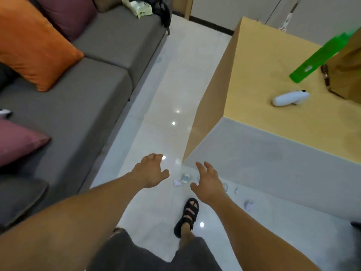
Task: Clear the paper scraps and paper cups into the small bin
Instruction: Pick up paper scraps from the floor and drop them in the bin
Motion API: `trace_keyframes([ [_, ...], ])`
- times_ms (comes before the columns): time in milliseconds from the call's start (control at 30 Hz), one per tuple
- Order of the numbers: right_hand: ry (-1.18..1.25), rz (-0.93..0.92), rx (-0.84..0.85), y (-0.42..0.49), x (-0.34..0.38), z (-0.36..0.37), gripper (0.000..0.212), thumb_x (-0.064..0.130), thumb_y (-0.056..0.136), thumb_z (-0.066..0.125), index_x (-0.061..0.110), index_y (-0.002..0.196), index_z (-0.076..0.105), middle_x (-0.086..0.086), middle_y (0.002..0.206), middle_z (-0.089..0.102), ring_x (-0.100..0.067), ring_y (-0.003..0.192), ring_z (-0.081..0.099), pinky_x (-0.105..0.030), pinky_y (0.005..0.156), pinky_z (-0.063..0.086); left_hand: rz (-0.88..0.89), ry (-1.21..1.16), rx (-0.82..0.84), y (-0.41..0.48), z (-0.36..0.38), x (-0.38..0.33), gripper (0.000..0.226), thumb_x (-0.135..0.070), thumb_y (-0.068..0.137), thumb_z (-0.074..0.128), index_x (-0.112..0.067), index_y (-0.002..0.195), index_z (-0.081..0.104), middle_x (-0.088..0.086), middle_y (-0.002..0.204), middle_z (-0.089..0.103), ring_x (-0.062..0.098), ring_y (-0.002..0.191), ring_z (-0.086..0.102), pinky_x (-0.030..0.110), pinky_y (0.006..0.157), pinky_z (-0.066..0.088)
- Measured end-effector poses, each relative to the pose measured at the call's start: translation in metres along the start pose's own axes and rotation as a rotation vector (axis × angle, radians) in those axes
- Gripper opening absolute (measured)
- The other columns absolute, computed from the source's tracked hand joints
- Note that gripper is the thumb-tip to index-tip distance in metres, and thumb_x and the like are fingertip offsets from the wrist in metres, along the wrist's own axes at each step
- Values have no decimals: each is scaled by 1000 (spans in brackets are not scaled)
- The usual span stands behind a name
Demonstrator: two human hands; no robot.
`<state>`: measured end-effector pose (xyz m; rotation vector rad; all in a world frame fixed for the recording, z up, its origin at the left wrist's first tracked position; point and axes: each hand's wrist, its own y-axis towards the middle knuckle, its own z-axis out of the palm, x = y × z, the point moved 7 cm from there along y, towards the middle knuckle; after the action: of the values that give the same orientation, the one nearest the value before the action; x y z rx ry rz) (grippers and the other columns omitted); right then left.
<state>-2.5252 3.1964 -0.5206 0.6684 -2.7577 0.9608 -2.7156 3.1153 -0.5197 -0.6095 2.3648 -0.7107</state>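
Several white paper scraps lie on the pale tiled floor by the near corner of a low table. One crumpled scrap (176,182) and a small crushed piece (185,178) sit between my hands. Another crumpled scrap (249,205) lies further right, with smaller bits (225,186) along the table's base. My left hand (151,171) hangs over the floor with loosely spread fingers and holds nothing. My right hand (208,181) is stretched out above the scraps, fingers open and empty. No bin or paper cup is visible.
A grey sofa (88,89) with orange and purple cushions runs along the left. The low table (273,98) on the right carries a green bottle (320,57), a white object (289,98) and a brown paper bag (347,71). My sandalled foot (187,216) stands near the scraps.
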Motion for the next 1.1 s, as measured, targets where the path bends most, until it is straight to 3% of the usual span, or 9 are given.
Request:
trace_keyframes([
  [233, -112, 9, 185, 128, -82, 85, 78, 37, 91, 57, 32, 154, 11, 4, 162, 1, -22, 147, 10, -39, 113, 29, -151, -177, 90, 119, 120, 31, 73, -51, 94, 45, -16, 152, 17, 5, 156, 21, 23, 141, 24, 40, 113, 28],
  [400, -131, 17, 255, 242, -129, 208, 82, 36, 89, 60, 32, 154, 10, 4, 162, -1, -22, 147, 9, -39, 110, 33, -140, -167, 169, 225, 238, 78, 71, -49, 95, 44, -18, 152, 16, 3, 158, 19, 22, 142, 21, 38, 113, 26],
  [700, -357, -51, 252, 408, -228, 403, 91, 42, 83, 69, 28, 153, 13, -7, 159, 9, -33, 140, 21, -47, 104, 37, -131, -260, 110, 376, 415, 149, 69, -48, 93, 50, -21, 150, 21, 3, 154, 27, 24, 137, 33, 38, 105, 32],
  [867, -428, -122, 139, 437, -248, 453, 82, 41, 83, 68, 22, 149, 23, -11, 148, 23, -34, 127, 32, -44, 93, 42, -152, -298, 98, 406, 466, 163, 67, -47, 92, 50, -20, 149, 25, 3, 152, 31, 23, 135, 36, 37, 106, 34],
  [967, -312, -157, 36, 434, -244, 458, 67, 36, 86, 66, 15, 142, 36, -15, 134, 37, -34, 117, 39, -39, 90, 41, -174, -326, 64, 411, 472, 165, 67, -47, 91, 52, -18, 147, 29, 5, 149, 37, 24, 132, 41, 36, 104, 37],
  [1100, -100, -260, 45, 410, -220, 448, 71, 29, 81, 72, 10, 141, 40, -15, 131, 44, -32, 115, 43, -36, 92, 39, -159, -448, 20, 405, 457, 154, 67, -49, 88, 56, -19, 145, 34, 3, 141, 48, 22, 124, 50, 27, 92, 36],
])
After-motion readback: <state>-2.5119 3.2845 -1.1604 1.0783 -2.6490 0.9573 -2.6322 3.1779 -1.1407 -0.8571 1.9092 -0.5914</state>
